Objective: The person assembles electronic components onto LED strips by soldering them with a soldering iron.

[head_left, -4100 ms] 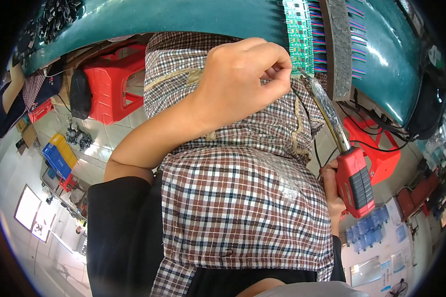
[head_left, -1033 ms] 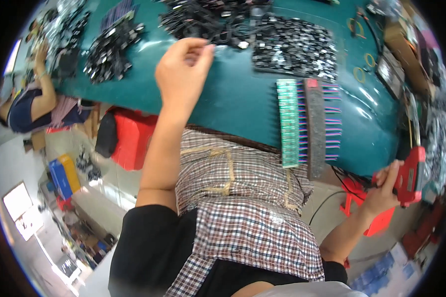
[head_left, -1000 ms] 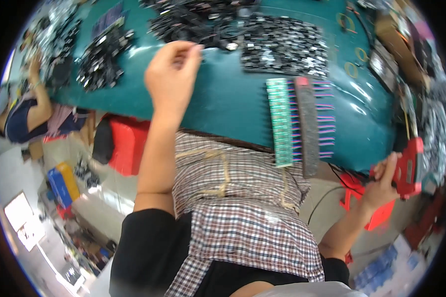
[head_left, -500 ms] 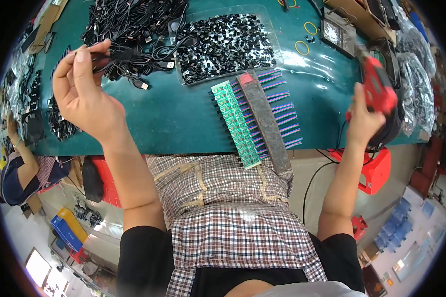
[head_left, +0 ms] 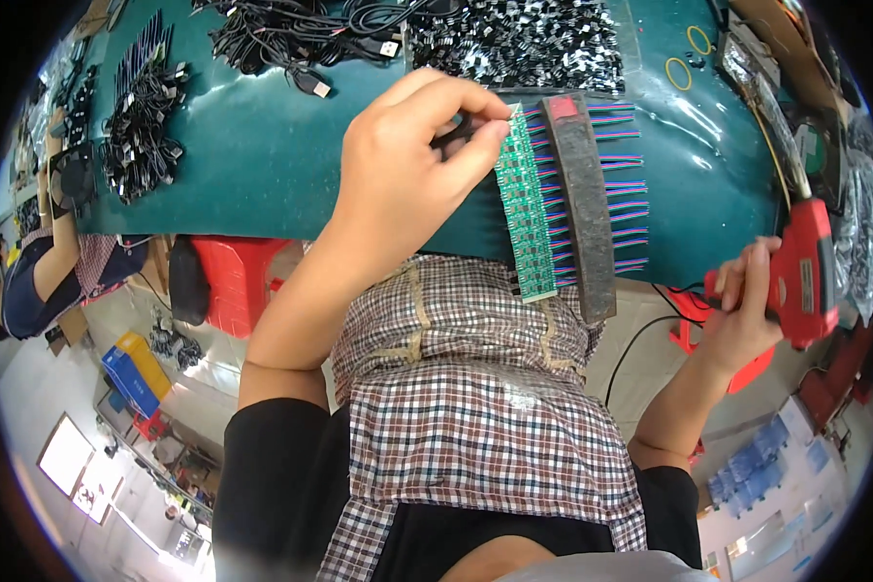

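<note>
Left hand [head_left: 407,165] at upper centre of the frame, fingers pinched narrow on a small dark part [head_left: 461,126], hard to make out, right at the top left corner of the green circuit board strip [head_left: 526,209]. Strip lying on the teal table [head_left: 262,165], long axis running from upper centre down toward the checked apron [head_left: 475,407], just right of the pinch. Beside it, a dark grey bar [head_left: 582,204] pressed across coloured wire leads [head_left: 626,184]. Right hand [head_left: 742,310] far off at the right edge, wrapped tight round a red hand tool [head_left: 805,272], well apart from the strip. Left hand clearly the nearer. Black cables [head_left: 291,29] heaped along the top.
</note>
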`<action>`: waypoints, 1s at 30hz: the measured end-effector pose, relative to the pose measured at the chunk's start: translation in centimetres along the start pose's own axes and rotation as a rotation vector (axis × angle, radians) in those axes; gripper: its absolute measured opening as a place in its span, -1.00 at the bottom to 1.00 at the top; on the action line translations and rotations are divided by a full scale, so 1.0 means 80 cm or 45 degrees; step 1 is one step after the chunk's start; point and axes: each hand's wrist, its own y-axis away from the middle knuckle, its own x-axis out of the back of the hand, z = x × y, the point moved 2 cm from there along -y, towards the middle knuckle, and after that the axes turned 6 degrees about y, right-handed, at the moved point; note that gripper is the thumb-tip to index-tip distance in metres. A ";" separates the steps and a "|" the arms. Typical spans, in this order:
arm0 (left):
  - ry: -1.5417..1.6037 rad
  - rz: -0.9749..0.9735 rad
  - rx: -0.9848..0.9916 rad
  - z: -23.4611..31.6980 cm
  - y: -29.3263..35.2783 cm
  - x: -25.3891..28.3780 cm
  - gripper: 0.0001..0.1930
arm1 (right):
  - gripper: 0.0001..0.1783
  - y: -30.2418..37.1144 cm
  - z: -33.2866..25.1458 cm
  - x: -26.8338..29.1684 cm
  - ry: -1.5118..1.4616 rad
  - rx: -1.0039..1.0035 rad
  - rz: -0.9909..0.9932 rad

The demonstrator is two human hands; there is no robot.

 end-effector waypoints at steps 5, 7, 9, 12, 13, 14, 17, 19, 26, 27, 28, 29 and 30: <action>-0.069 -0.077 0.136 -0.008 0.001 -0.001 -0.91 | -0.82 0.051 -0.025 -0.014 -0.087 -0.110 -0.177; -0.145 -0.095 0.037 -0.009 0.002 0.002 -0.93 | -0.80 0.067 -0.032 -0.020 -0.050 -0.131 -0.314; -0.206 -0.107 -0.028 -0.008 0.001 0.004 -0.94 | -0.77 0.078 -0.036 -0.020 0.008 -0.167 -0.386; -0.309 -0.110 -0.156 -0.006 0.000 0.004 -0.95 | -0.73 0.091 -0.023 -0.018 0.218 -0.161 -0.560; -0.352 -0.101 -0.217 -0.005 -0.001 0.003 -0.94 | -0.73 0.092 -0.023 -0.020 0.220 -0.166 -0.563; -0.351 -0.104 -0.210 -0.004 -0.003 0.004 -0.94 | -0.73 0.094 -0.024 -0.025 0.222 -0.211 -0.571; -0.457 -0.103 -0.266 -0.016 -0.017 0.002 -0.93 | -0.74 0.098 -0.027 -0.034 0.179 -0.327 -0.567; -0.196 0.249 -1.297 -0.038 -0.035 0.001 -0.88 | -0.75 0.095 -0.032 -0.043 0.224 -0.291 -0.563; -0.251 0.144 -1.200 -0.027 -0.036 0.007 -0.90 | -0.76 0.092 -0.035 -0.047 0.193 -0.330 -0.565; -0.264 0.129 -1.184 -0.026 -0.035 0.008 -0.91 | -0.77 0.092 -0.034 -0.046 0.222 -0.294 -0.576; -0.277 0.115 -1.168 -0.024 -0.035 0.009 -0.91 | -0.79 0.091 -0.033 -0.045 0.250 -0.257 -0.588; -0.268 0.112 -1.168 -0.007 -0.032 0.013 -0.91 | -0.79 0.089 -0.031 -0.044 0.255 -0.262 -0.582; -0.318 -0.110 -0.691 0.015 -0.032 0.018 -0.91 | -0.80 0.087 -0.030 -0.045 0.278 -0.224 -0.609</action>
